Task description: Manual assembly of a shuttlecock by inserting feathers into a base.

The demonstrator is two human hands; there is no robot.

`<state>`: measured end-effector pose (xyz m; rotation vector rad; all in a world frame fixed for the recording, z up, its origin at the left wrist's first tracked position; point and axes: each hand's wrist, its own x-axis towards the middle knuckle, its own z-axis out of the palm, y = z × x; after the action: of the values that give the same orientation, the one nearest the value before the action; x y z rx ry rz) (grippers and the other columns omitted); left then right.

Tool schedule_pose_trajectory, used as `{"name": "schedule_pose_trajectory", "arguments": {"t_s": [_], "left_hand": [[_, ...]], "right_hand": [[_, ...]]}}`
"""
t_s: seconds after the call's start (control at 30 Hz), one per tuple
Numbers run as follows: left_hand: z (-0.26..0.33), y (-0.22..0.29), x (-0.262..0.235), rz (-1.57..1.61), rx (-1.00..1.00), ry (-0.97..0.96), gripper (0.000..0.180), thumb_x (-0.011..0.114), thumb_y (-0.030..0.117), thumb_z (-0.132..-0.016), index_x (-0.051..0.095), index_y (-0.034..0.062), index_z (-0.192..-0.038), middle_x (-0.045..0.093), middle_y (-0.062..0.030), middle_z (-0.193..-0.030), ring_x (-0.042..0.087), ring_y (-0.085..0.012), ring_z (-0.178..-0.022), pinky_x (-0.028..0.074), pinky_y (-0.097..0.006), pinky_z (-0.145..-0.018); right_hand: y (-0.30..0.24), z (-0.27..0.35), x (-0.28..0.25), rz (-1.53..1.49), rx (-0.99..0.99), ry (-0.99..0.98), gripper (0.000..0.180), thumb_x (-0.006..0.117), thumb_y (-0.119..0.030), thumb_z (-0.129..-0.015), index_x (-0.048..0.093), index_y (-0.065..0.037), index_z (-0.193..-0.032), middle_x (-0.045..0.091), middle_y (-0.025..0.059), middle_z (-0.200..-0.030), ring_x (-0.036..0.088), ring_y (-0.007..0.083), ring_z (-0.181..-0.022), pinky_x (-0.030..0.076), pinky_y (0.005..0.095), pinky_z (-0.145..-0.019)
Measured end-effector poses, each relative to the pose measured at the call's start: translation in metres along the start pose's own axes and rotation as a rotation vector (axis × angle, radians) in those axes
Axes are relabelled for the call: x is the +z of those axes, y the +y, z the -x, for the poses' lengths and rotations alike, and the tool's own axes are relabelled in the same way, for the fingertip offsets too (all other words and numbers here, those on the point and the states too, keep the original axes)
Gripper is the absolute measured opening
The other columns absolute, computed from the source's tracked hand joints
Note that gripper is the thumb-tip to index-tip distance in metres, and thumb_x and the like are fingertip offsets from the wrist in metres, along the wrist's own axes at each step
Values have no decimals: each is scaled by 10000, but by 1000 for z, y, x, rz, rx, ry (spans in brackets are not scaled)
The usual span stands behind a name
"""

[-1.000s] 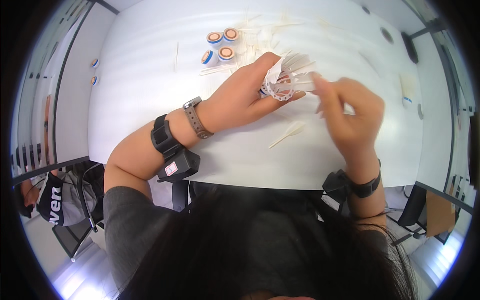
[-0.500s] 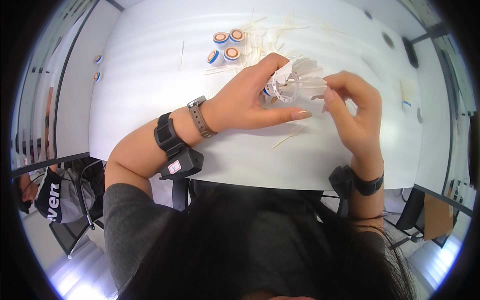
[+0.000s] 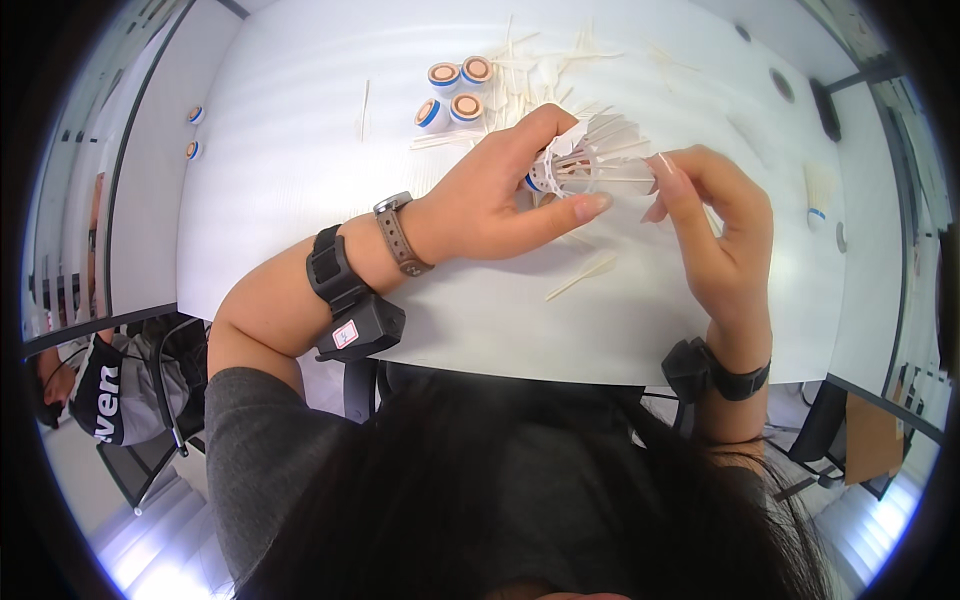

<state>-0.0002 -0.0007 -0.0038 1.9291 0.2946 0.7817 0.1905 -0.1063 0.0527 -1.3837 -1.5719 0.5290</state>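
My left hand (image 3: 490, 195) is closed around the base end of a shuttlecock (image 3: 604, 148), with its white feathers fanning to the right. A bit of blue band shows beside my fingers, and a white perforated ring (image 3: 548, 172) sits near the base. My left thumb lies along the near side of the feathers. The thumb and index finger of my right hand (image 3: 725, 225) pinch the outer end of a feather (image 3: 628, 180) on the shuttlecock's right side. Below them, a loose feather (image 3: 582, 276) rests on the white table (image 3: 480, 320).
Several cork bases with blue bands (image 3: 466, 107) stand beyond my left hand, next to a pile of loose feathers (image 3: 520, 85). Two more bases (image 3: 194, 150) are at the far left. A feathered shuttlecock (image 3: 817, 195) lies at the right. Partitions bound both sides.
My right hand has shifted slightly right with the feather end. My left thumb has moved up against the feathers. The white ring appears closer to the base.
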Motion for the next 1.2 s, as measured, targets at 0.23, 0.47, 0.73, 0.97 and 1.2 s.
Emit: {"name": "schedule_pose_trajectory", "arguments": {"t_s": [0.23, 0.47, 0.73, 0.97, 1.2], "left_hand": [[3, 0, -7, 144, -175, -161, 576, 640, 245, -878, 386, -10, -1329, 538, -78, -1143, 515, -131, -1012, 442, -283, -865], [2, 1, -3, 271, -47, -61, 443, 676, 282, -853, 503, -7, -1140, 597, -78, -911, 559, -139, -829, 469, -283, -714], [2, 4, -1, 261, -92, -82, 434, 698, 296, -840, 508, 16, -1112, 562, -52, -882, 530, -120, -774, 447, -266, -655], [3, 0, 0, 256, -91, -75, 464, 732, 314, -814, 514, 20, -1099, 552, -45, -862, 495, -115, -712, 410, -255, -606], [2, 2, -1, 186, -78, -105, 443, 744, 316, -796, 506, 35, -1042, 558, -25, -780, 490, -109, -644, 396, -250, -567]], "right_hand": [[-7, 0, -1, -134, 161, -102, 187, 612, -165, -928, 665, 4, -871, 643, 31, -742, 548, 77, -642, 394, 218, -560], [-6, -2, -1, -464, 341, -240, 241, 611, -213, -945, 647, 15, -876, 624, 39, -757, 566, 105, -686, 426, 240, -623], [-3, -2, 1, 65, -12, -68, 114, 651, -94, -884, 645, 9, -836, 628, 53, -737, 570, 135, -639, 420, 241, -575], [-2, -5, 3, 402, -420, 47, 66, 688, -8, -795, 630, 1, -826, 634, 109, -756, 604, 264, -643, 473, 326, -559], [-5, -4, 3, 368, -411, 31, 77, 684, 10, -792, 608, 0, -800, 607, 104, -710, 576, 259, -609, 452, 317, -537]]}}
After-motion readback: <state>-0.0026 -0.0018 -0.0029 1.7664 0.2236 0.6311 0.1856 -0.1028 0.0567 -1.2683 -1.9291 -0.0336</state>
